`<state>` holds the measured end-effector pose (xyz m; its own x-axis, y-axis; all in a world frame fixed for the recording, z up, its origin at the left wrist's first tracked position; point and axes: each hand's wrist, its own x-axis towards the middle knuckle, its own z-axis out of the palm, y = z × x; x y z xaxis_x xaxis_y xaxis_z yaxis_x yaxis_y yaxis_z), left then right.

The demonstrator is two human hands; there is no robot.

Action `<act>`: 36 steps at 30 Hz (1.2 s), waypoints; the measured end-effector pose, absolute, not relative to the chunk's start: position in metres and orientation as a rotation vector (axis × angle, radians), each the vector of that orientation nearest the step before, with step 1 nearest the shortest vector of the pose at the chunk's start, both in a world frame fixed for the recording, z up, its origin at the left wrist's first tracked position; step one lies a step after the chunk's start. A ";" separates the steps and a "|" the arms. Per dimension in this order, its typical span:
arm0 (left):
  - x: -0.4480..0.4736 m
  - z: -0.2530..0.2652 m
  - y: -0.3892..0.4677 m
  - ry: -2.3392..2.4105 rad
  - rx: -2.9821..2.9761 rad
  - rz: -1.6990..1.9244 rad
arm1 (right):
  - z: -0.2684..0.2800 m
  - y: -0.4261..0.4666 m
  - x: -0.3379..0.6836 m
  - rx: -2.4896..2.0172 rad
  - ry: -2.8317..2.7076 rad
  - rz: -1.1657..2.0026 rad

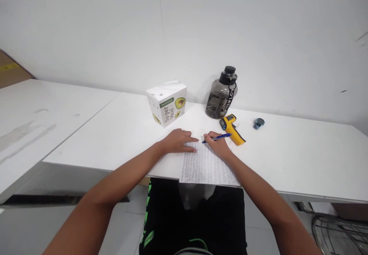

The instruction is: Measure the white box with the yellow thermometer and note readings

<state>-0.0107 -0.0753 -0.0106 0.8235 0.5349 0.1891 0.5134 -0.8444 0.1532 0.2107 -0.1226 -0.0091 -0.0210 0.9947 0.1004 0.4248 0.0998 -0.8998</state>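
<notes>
A sheet of paper (205,169) covered in dense rows of marks lies on the white table, its lower edge close to the table's front edge. My left hand (178,141) rests at the sheet's upper left, fingers apart and thumb on the paper, holding nothing. Between the fingers of my right hand (217,144) is a blue pen (221,136), its tip pointing left near the top of the sheet. A yellow and black infrared thermometer (234,130) lies just beyond my right hand.
A white meal box (168,103) with avocado pictures stands behind my left hand. Against the wall is a dark translucent bottle (220,96) with a black cap. A small blue watch-like item (258,123) lies at the right. Below the table at right is a wire rack (342,232).
</notes>
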 end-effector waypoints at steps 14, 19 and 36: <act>-0.009 -0.006 -0.077 0.823 2.928 0.312 | -0.005 -0.125 0.210 -1.469 -1.575 0.908; -0.010 -0.005 -0.079 0.819 2.972 0.279 | -0.005 -0.126 0.210 -1.464 -1.535 0.884; -0.010 -0.005 -0.079 0.795 2.968 0.328 | -0.010 -0.125 0.213 -1.441 -1.572 0.872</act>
<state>-0.0096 -0.0791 -0.0049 0.8451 0.4995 0.1904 0.4887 -0.8663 0.1035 0.2127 -0.1253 -0.0097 -0.0161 0.9936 0.1117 0.4309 0.1077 -0.8960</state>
